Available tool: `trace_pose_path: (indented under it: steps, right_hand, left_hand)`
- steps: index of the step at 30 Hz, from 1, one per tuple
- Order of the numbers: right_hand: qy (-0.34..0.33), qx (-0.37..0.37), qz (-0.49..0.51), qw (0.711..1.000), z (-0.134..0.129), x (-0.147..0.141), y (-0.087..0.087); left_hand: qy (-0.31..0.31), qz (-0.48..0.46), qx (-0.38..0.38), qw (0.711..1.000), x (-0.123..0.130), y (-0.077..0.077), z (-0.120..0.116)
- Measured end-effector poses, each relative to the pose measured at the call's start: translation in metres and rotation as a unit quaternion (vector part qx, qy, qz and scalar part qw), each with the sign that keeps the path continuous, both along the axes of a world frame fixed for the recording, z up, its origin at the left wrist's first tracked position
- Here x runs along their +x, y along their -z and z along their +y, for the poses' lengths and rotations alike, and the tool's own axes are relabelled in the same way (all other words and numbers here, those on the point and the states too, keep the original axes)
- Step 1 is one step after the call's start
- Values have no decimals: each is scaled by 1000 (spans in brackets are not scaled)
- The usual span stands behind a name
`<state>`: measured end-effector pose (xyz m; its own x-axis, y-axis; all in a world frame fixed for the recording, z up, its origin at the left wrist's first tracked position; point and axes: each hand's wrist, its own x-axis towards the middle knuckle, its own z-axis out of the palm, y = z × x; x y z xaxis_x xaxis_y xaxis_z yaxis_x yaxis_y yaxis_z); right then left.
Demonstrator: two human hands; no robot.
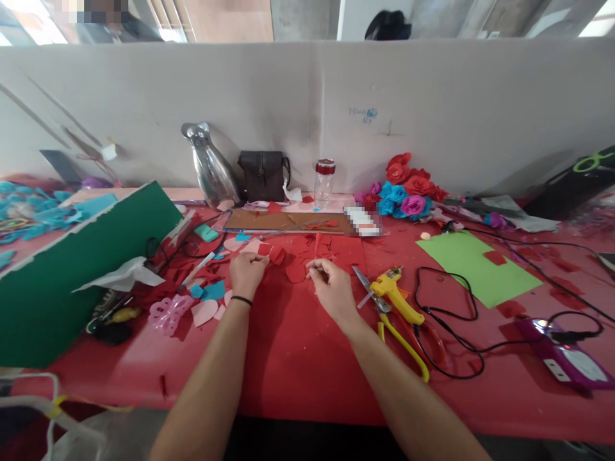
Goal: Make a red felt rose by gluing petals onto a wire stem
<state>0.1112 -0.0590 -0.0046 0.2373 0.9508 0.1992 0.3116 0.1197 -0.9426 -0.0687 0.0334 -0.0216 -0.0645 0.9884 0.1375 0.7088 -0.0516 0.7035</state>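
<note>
Red table point(288, 358) bears: left hand point(248, 272) pinching a red paper piece point(277, 255) near centre; right hand point(329, 278) curled at a second piece point(295, 270), grip unclear; paper flowers point(412, 186) at two o'clock, seemingly complete; pink petals point(205, 312) at eight, unassembled.

Blurred handwritten digits point(364, 114) on partition point(269, 86)

Bright light washes out both upper corners, the metal jug point(211, 169) gleams, soft shadows lie on the red surface point(288, 371), and the edges look stretched and blurry.
</note>
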Motion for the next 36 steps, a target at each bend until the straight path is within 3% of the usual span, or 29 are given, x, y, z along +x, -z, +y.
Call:
trace_pose_path:
  steps: [4,7,9,12,18,25,36]
  right_hand:
    - [18,2,29,999,2,-1,2]
    - [24,0,173,985,6,-2,4]
    - [12,-15,276,961,9,-4,5]
    - [1,-57,341,938,11,-6,3]
    - [-9,-115,321,940,10,-7,-4]
    - [-3,-91,296,951,11,-10,-1]
    - [-5,-98,240,966,14,-9,9]
  left_hand:
    - [-39,-149,-36,987,10,-5,-4]
    - [4,-297,-87,951,18,-12,-9]
    - [23,-341,-114,933,21,-17,-11]
    - [41,-378,-127,916,24,-23,-14]
    - [100,-438,-168,878,29,-30,-23]
    - [144,-407,-165,887,36,-27,-27]
    - [136,-420,-173,880,31,-24,-25]
